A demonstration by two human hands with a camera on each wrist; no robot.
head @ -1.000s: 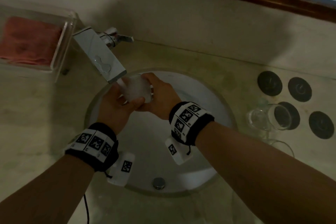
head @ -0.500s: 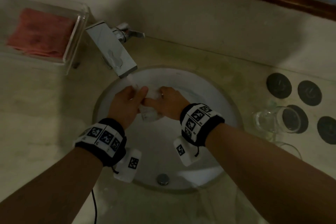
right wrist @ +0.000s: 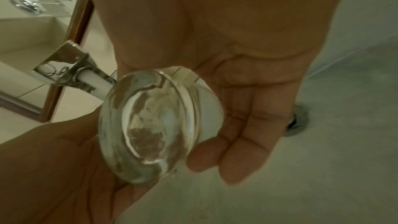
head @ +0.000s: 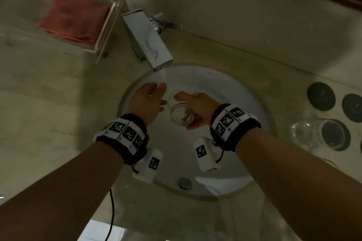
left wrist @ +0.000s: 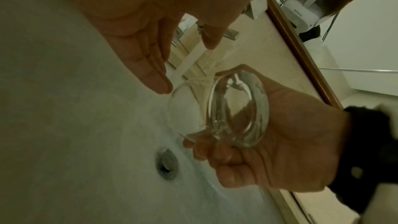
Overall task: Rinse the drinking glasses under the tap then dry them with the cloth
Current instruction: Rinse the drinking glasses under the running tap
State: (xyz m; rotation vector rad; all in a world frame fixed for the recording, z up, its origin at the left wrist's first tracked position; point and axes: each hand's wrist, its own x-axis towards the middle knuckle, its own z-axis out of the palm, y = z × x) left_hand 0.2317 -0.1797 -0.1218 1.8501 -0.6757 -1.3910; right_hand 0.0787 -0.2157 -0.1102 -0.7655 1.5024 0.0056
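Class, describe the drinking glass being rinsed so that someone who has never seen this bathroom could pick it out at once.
Start at the round white basin set in the counter, under the square chrome tap. Above the basin, the right hand grips a clear glass tipped on its side, its thick base towards the camera. Unlike the other glasses standing on the counter to the right, it is held in a hand over the basin.

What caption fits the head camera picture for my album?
Right hand holds a drinking glass beside the running tap; left hand open.

clear glass tumbler [head: 182,116], shiny metal tap [head: 148,45], perhaps ceramic basin [head: 244,94]
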